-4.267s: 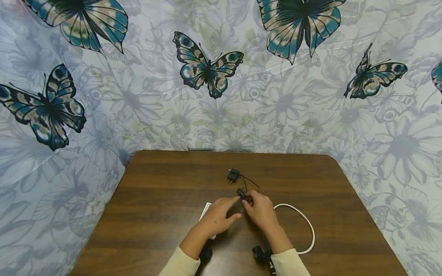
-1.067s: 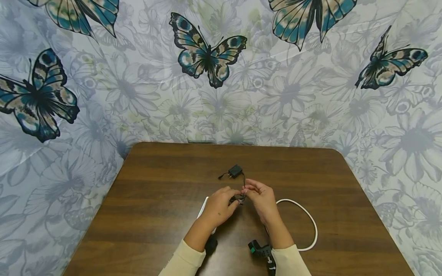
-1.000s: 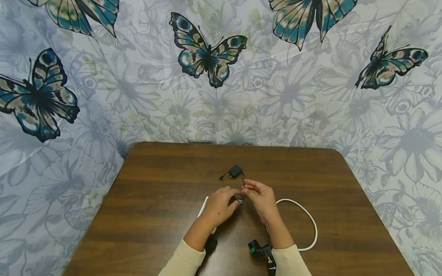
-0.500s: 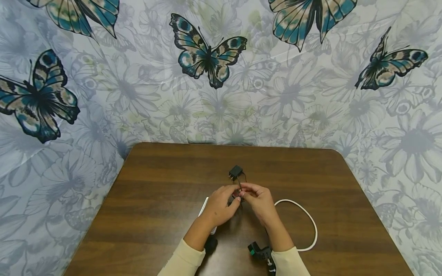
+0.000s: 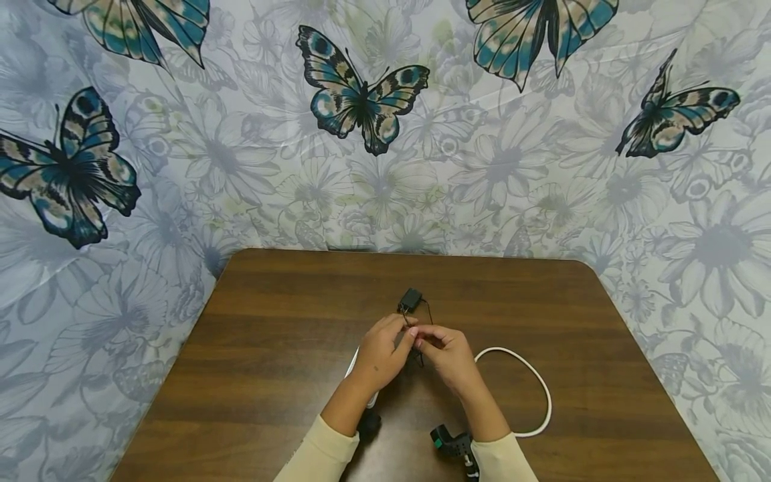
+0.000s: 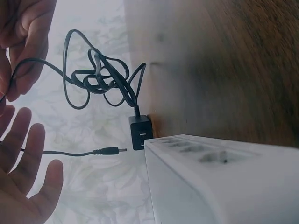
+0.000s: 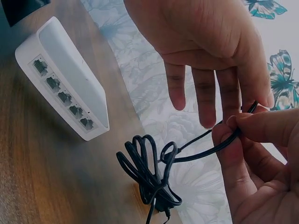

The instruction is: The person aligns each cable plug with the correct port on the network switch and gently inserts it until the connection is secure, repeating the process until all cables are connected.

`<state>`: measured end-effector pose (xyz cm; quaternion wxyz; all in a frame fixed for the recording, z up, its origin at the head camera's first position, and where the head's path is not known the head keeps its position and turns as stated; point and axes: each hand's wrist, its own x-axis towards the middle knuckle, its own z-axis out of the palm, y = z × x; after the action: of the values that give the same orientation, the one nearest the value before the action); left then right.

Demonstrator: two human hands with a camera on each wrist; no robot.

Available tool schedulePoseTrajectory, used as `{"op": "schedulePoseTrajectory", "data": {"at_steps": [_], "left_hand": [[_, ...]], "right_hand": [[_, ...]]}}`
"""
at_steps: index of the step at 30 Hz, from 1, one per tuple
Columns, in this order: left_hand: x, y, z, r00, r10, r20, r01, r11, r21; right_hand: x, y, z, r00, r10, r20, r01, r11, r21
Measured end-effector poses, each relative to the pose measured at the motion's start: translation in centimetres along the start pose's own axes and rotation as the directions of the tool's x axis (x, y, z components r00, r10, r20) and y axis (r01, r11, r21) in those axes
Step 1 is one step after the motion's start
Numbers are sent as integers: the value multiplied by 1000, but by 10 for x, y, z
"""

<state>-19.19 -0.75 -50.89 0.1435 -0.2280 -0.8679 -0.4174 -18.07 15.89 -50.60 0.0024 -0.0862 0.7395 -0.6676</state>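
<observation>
- Surface and room: a brown wood-grain tabletop point(image 5: 271, 314) with rounded far corners, before a pale flowered wall cloth point(image 5: 500, 221) printed with butterflies point(image 5: 364, 110).
- Left hand point(image 5: 383, 356): thumb and forefinger pinch the thin black cable point(image 6: 124, 88); the other fingers extend loosely.
- Right hand point(image 5: 450, 358): thumb and forefinger are closed on the same cable. The two sets of fingertips meet above the tabletop.
- Adapter point(image 5: 411, 299): lies on the tabletop just beyond the hands, its prongs facing left and toward the near side, the cable leaving its right end.
- Cable: its looped bundle hangs between hands and adapter, long axis running from the fingers down to the adapter.
- Round plug point(image 6: 109, 150): hangs below the left hand, tip pointing down toward the tabletop.
- White box point(image 7: 67, 84): stands beneath the left hand, with a row of five sockets.
- White cord point(image 5: 549, 405): curves on the tabletop at the right.
</observation>
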Motion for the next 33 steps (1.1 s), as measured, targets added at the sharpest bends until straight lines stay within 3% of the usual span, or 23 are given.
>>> {"op": "schedulePoseTrajectory", "data": {"at_steps": [6,14,23,27,33], "left_hand": [[0,1,-1,998,16,-67,-20,998,-60],[1,6,-2,996,20,-83,-37,976,-215],[1,11,-3,992,34,-119,-63,966,-249],[-1,10,-2,994,37,-105,-62,968,-242],[-2,11,0,997,54,-62,-67,971,-231]], "right_hand": [[-2,0,1,1000,0,7,0,999,-33],[-5,1,-1,999,0,49,4,996,-85],[-8,-1,-4,998,-1,63,9,992,-123],[-8,-4,-3,999,30,21,-29,999,-46],[-7,-13,-1,993,61,-98,-44,985,164]]}}
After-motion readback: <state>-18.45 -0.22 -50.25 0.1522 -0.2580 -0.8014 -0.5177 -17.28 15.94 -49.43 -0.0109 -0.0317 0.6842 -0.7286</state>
